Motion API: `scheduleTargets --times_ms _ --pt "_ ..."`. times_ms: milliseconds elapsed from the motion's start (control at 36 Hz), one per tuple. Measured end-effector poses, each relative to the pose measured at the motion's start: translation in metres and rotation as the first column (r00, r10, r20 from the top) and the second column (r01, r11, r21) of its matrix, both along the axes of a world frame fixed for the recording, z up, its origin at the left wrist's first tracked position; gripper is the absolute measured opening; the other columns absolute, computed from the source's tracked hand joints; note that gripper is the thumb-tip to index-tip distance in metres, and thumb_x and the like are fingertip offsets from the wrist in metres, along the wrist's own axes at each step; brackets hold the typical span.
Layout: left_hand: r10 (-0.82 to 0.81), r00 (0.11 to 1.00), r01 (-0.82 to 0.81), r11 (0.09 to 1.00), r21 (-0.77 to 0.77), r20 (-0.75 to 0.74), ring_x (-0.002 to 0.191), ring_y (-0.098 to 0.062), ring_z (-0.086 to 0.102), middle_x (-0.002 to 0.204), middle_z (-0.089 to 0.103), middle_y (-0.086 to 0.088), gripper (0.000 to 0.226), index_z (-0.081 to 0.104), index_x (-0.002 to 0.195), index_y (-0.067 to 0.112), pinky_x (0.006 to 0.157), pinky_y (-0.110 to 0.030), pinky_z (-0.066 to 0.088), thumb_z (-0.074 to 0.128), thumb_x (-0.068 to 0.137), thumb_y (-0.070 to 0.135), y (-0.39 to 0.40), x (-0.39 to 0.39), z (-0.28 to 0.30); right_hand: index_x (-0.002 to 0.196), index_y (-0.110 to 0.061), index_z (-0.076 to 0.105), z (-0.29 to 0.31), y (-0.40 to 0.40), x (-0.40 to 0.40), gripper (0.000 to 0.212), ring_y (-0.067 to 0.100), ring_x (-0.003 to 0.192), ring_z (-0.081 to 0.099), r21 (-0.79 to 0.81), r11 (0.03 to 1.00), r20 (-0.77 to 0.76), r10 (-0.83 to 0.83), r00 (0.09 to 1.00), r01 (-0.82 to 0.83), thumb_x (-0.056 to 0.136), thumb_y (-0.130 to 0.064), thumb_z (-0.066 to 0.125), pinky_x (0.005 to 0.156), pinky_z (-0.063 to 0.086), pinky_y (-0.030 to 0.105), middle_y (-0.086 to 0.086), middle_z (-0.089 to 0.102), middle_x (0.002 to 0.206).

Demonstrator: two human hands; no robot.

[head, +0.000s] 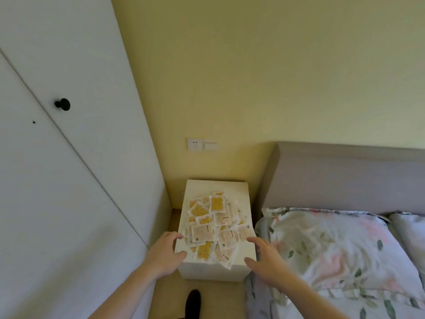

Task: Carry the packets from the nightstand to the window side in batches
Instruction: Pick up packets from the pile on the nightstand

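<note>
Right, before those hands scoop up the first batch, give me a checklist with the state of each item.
1. Packets piled on the nightstand: ok.
2. Left hand at the pile's left edge, fingers relaxed, holding nothing: ok.
3. Right hand at the pile's right edge, fingers spread, holding nothing: ok.
4. Packets fully on the top: not ok, a few overhang the front edge and might slip.
5. Space around the pile for a two-handed grip: ok.
6. Path to the window side: cannot tell, not in view.
</note>
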State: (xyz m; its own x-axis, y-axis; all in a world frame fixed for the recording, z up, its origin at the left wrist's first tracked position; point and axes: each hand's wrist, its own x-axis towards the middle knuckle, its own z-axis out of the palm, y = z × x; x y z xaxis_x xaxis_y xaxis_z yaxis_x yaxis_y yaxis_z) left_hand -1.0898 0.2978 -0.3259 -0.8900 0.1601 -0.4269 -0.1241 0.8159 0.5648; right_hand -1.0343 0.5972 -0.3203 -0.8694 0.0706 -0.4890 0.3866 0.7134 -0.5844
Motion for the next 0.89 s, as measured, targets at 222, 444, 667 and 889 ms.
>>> scheduleTargets --times_ms 222,444,667,889 --pt "-0.057 0.989 0.061 0.998 -0.023 0.137 0.128 -0.016 0.051 0.149 0.042 0.006 0.058 0.044 0.145 0.025 0.094 -0.025 0.046 0.062 0.091 0.036 0.002 -0.112 -0.066 0.148 -0.029 0.04 -0.056 -0.009 -0.079 0.058 0.005 0.094 0.052 0.019 0.995 0.112 -0.098 0.989 0.097 0.094 -0.033 0.062 0.088 0.044 0.022 -0.005 0.042 0.151" --pt "-0.08 0.962 0.104 0.991 -0.08 0.261 0.122 -0.017 0.054 0.14 0.047 0.002 0.055 0.049 0.14 0.024 0.098 -0.031 0.047 0.064 0.09 0.038 0.016 -0.167 -0.127 0.147 -0.025 0.041 -0.117 -0.009 -0.118 0.059 0.008 0.089 0.053 0.03 0.98 0.23 -0.198 0.953 0.196 0.094 -0.033 0.064 0.094 0.05 0.029 0.0 0.041 0.152" --pt "-0.08 0.953 0.13 0.979 -0.156 0.293 0.113 -0.018 0.057 0.141 0.044 0.002 0.056 0.046 0.14 0.022 0.091 -0.032 0.051 0.064 0.09 0.04 0.027 -0.197 -0.188 0.147 -0.023 0.041 -0.172 0.001 -0.153 0.059 0.008 0.08 0.049 0.089 0.976 0.257 -0.216 0.942 0.2 0.094 -0.033 0.063 0.082 0.041 0.021 0.0 0.04 0.149" --pt "-0.07 0.968 0.111 0.981 -0.16 0.243 0.114 -0.022 0.059 0.145 0.037 0.002 0.065 0.039 0.144 0.023 0.086 -0.037 0.054 0.07 0.088 0.039 0.044 -0.214 -0.262 0.148 -0.024 0.039 -0.244 0.004 -0.18 0.065 0.005 0.082 0.051 0.125 0.963 0.271 -0.264 0.926 0.238 0.09 -0.04 0.066 0.074 0.044 0.022 -0.002 0.04 0.149"
